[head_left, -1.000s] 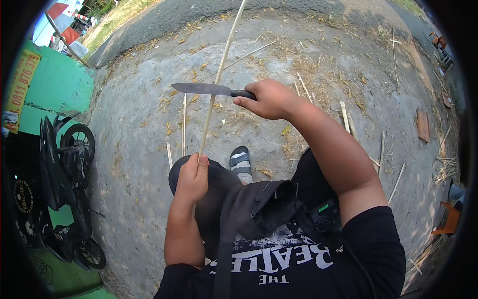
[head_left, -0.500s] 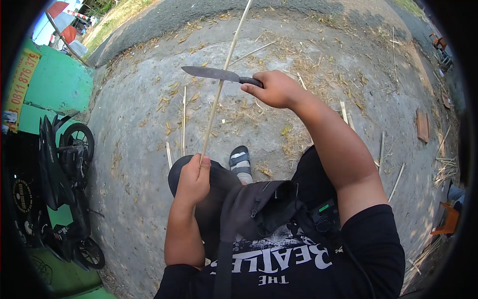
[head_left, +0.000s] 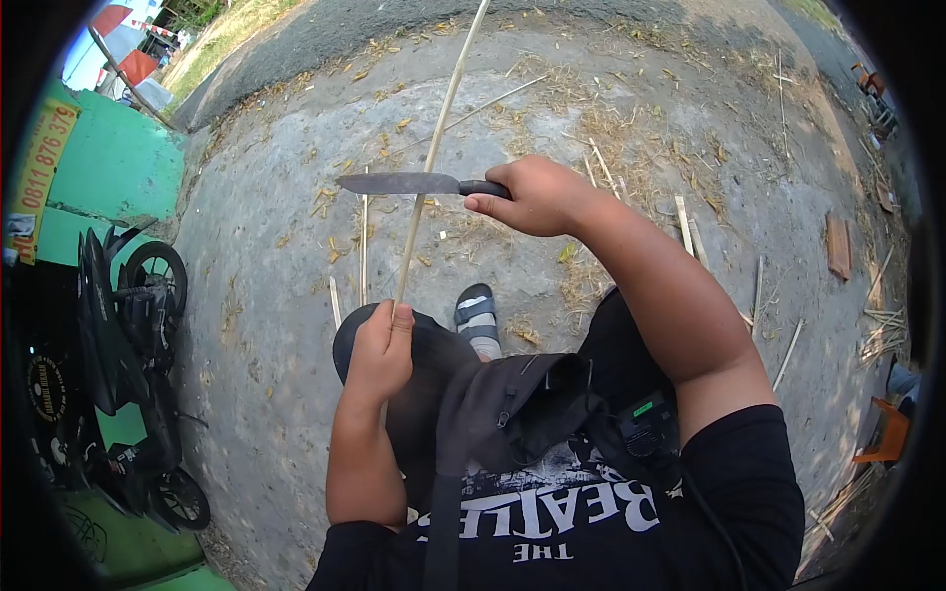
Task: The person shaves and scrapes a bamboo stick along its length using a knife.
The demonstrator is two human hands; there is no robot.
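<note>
My left hand [head_left: 382, 350], above my left knee, is closed around the lower part of a long, thin, pale wooden strip [head_left: 440, 128]. The strip slants away from me, up past the top of the view. In my right hand [head_left: 537, 195] is the dark handle of a large knife [head_left: 399, 184]. Its broad dark blade points left and lies across the strip, a little beyond my left hand. The blade appears to touch the strip. Whether its edge bites into the wood cannot be made out.
Pale strips [head_left: 365, 246] lie on the grey ground around my sandalled foot [head_left: 476, 315], among dry leaves and shavings. A motorcycle [head_left: 148, 374] stands at the left by a green wall [head_left: 128, 163]. A brown block [head_left: 838, 246] lies at the right, with more strips near the right edge.
My right hand has drawn the knife along the strip toward me, closer to my left hand. The strip's far end has shifted slightly left, while my left hand has hardly moved.
</note>
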